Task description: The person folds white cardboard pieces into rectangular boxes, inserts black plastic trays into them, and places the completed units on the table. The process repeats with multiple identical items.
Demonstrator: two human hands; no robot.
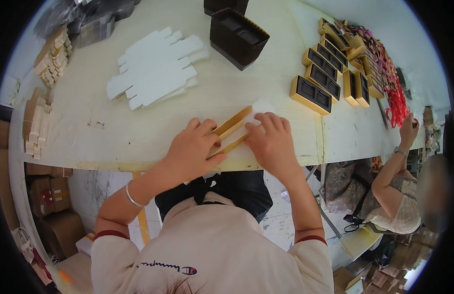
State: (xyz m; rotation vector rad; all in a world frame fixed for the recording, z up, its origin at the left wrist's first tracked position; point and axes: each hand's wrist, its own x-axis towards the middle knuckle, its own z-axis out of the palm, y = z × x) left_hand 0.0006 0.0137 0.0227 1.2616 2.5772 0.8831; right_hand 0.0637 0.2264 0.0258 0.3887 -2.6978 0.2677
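Observation:
Close to the table's front edge lies a partly folded card box (235, 120), gold on its raised long walls and white inside. My left hand (193, 149) grips its left end, fingers bent over the far wall and thumb along the near wall. My right hand (272, 142) is closed at the other end, fingers curled over the near wall and the white end flap; the fingertips are partly hidden. Beyond my left hand lies a pile of flat white box blanks (156, 71). A stack of dark brown plastic insert trays (237, 39) stands farther back.
Several gold boxes with dark inserts (313, 93) stand at the right, beside a heap of red ribbons (396, 100). Another person's hand (408, 131) is at the ribbons. Folded pale card pieces (38, 122) line the left edge. Cartons (50, 196) sit below the table.

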